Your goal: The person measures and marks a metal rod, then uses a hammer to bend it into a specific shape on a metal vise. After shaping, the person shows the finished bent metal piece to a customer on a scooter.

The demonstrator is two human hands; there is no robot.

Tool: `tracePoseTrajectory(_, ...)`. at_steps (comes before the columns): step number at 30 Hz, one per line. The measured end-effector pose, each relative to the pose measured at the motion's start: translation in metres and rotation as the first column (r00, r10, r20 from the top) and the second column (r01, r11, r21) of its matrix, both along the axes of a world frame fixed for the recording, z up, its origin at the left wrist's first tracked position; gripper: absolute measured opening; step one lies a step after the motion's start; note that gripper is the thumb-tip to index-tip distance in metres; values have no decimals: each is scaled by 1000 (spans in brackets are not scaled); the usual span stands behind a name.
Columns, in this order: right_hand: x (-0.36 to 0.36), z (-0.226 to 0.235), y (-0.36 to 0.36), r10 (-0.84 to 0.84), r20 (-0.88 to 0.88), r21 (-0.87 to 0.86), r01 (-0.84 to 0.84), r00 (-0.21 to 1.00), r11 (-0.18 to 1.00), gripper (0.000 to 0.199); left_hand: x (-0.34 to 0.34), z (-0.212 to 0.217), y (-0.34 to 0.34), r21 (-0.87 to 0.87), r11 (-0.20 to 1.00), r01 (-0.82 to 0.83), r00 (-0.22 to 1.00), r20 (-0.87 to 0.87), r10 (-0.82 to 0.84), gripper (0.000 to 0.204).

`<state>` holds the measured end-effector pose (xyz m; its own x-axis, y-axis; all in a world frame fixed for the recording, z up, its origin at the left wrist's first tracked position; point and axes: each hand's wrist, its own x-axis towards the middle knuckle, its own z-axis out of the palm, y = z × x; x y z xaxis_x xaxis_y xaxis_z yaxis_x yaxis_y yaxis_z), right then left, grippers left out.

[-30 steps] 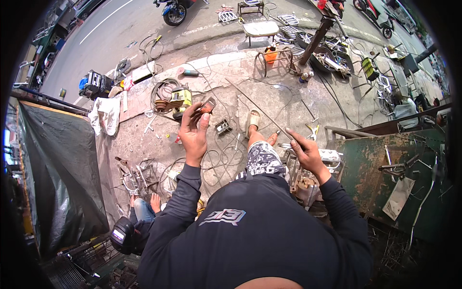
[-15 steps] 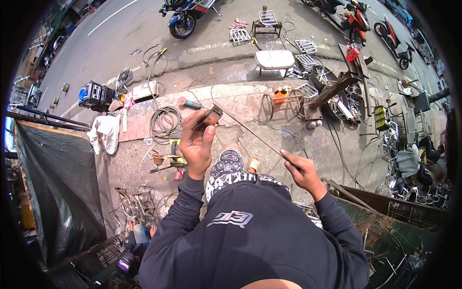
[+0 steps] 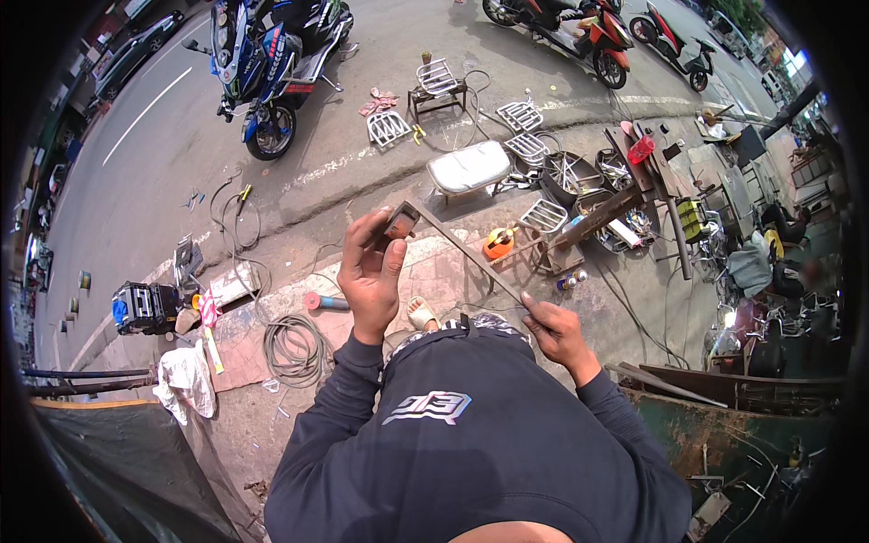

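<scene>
A long, narrow metal bar [image 3: 466, 252] stretches between my two hands, slanting down to the right. At its upper left end sits a short, bent end piece [image 3: 401, 222] with a rusty, reddish-brown inner side. My left hand [image 3: 369, 285] is closed round this end piece, thumb and fingers on either side of it. Thumb and fingers of my right hand [image 3: 559, 333] pinch the bar's lower end. Both hands hold the bar raised in front of my body, above the pavement.
A padded white bench [image 3: 468, 168] stands ahead, with metal racks [image 3: 522, 147] beside it. To the right, a steel post stand [image 3: 593, 217] leans over a bin of metal parts. Coiled cable [image 3: 296, 351] and a grinder-like tool [image 3: 326, 301] lie left. A blue motorcycle [image 3: 281, 77] is parked beyond.
My view has moved forward and turned, so the bench and motorcycle appear nearer and further left. Both hands keep their hold; the bar now shows a broader face.
</scene>
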<state>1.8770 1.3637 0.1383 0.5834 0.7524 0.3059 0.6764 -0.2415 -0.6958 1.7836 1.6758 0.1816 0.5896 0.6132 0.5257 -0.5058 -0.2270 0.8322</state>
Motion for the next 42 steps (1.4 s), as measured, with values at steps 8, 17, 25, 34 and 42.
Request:
tracePoseTrajectory(8,81,2,112,-124,32,50,122,992,991,50,111,2,118,-72,984,164,984,-59,-168,39)
tracePoseTrajectory(17,216,-19,206,-124,7,95,123,992,988,43,234,5,208,-69,989,129,985,-105,-136,38)
tracePoseTrajectory(25,325,5,261,-56,-10,38,56,998,998,45,323,19,260,-37,996,82,989,-122,-86,38)
tracePoseTrajectory(34,342,33,293,-163,29,64,161,986,985,46,377,20,301,-67,972,226,973,-41,-229,38)
tracePoseTrajectory(42,315,52,309,-310,-23,61,311,951,949,43,403,31,333,-87,915,394,918,-13,-396,38)
